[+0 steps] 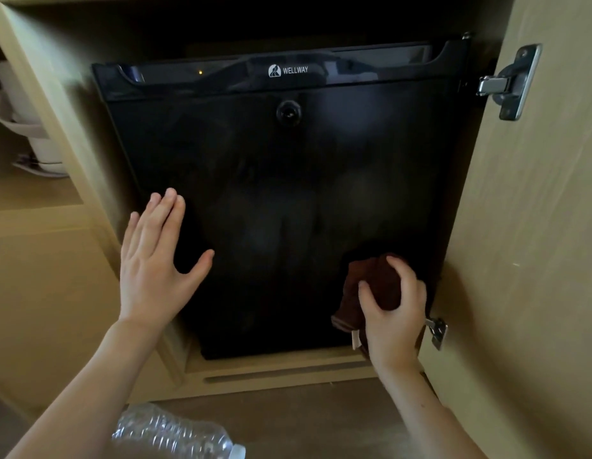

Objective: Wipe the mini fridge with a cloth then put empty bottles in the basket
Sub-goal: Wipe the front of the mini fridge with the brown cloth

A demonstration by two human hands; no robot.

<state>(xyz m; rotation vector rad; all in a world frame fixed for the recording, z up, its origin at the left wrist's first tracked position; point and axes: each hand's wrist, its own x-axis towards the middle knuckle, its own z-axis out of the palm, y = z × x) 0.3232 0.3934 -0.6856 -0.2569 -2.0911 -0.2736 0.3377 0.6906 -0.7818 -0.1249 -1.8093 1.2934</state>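
Note:
A black mini fridge [271,180] with a closed door and a round lock sits inside a wooden cabinet. My left hand [155,260] lies flat with straight fingers against the door's left side. My right hand [392,313] grips a bunched dark brown cloth [370,286] against the door's lower right corner. A clear empty plastic bottle [172,432] with a white cap lies on the floor below, between my forearms.
The cabinet's wooden door [533,260] stands open at the right, with metal hinges [510,82] on its inner face. A shelf at the left holds pale crockery [30,127]. Brown floor runs along the bottom. No basket is in view.

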